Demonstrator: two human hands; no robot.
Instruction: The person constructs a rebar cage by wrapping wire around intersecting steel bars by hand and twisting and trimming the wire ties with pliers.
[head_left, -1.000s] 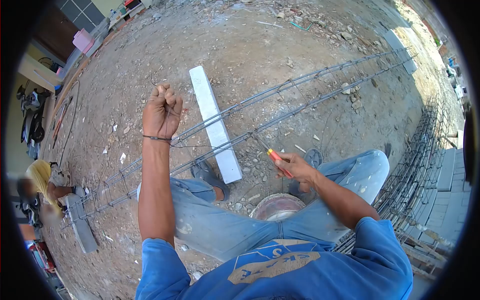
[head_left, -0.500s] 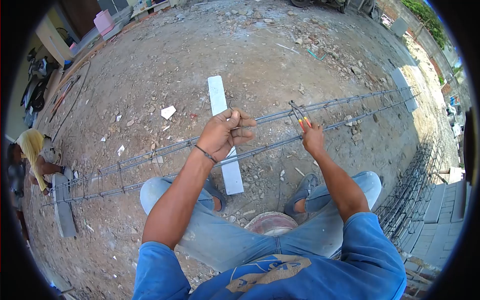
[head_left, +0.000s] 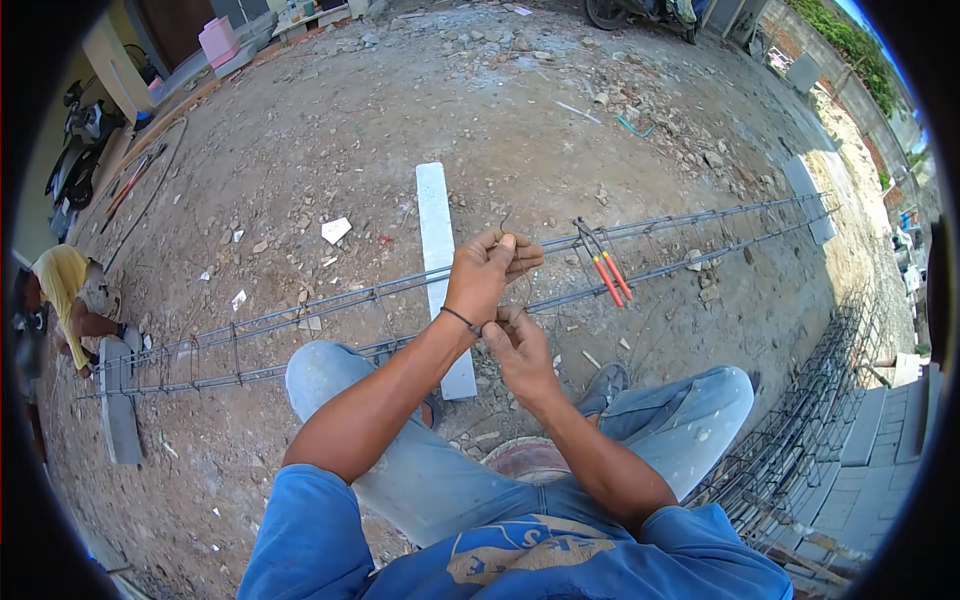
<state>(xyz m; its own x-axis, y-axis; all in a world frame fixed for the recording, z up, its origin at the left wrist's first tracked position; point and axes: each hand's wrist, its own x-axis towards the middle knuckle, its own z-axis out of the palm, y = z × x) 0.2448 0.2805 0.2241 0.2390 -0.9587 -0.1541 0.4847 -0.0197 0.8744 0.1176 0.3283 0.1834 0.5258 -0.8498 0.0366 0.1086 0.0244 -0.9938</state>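
My left hand (head_left: 488,270) is pinched over the long rebar cage (head_left: 400,284), with a short piece of thin wire (head_left: 505,217) poking up from its fingertips. Just below it, my right hand (head_left: 520,352) has its thumb and fingers closed near the left wrist; what they hold, if anything, is too small to make out. A pair of pincers (head_left: 606,268) with red and yellow handles rests across the cage bars to the right, touched by neither hand. Beneath the cage lies a pale block (head_left: 436,215), partly hidden by my left hand and forearm.
Another person (head_left: 72,300) in a yellow top crouches at the cage's left end, beside a grey block (head_left: 121,420). A third block (head_left: 808,190) supports the right end. More rebar cages (head_left: 800,430) are stacked at lower right. An upturned bucket (head_left: 528,460) sits between my legs.
My right hand has let go of the pincers, leaving them on the bars, and has moved left to beside my left wrist. My left hand has shifted slightly right and down.
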